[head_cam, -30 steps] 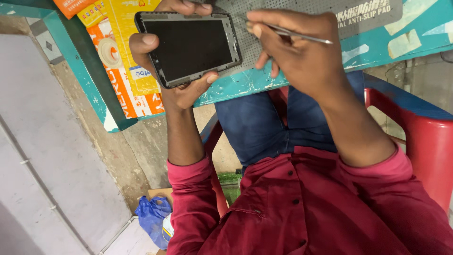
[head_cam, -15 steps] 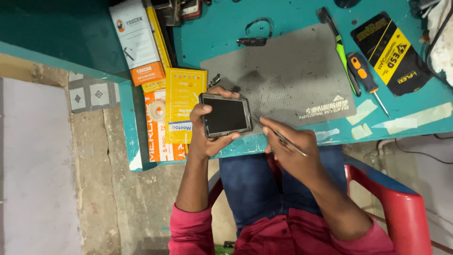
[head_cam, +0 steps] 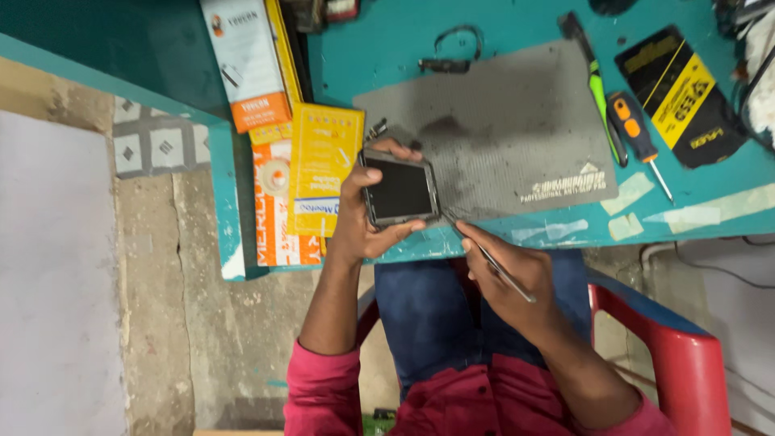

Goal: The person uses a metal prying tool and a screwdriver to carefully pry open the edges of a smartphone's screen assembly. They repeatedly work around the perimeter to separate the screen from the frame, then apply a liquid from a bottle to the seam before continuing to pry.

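Both hands work at the desk's near edge, one gripping a phone, the other a thin metal tool.

Left hand clasps the dark-screened phone with its grey frame, held over the near edge just beside the yellow packet. Right hand pinches the thin metal tool, its tip touching the phone's lower right corner. Rightward, the grey mat lies mostly bare; a green-handled tool and an orange screwdriver lie past it on the teal desk.
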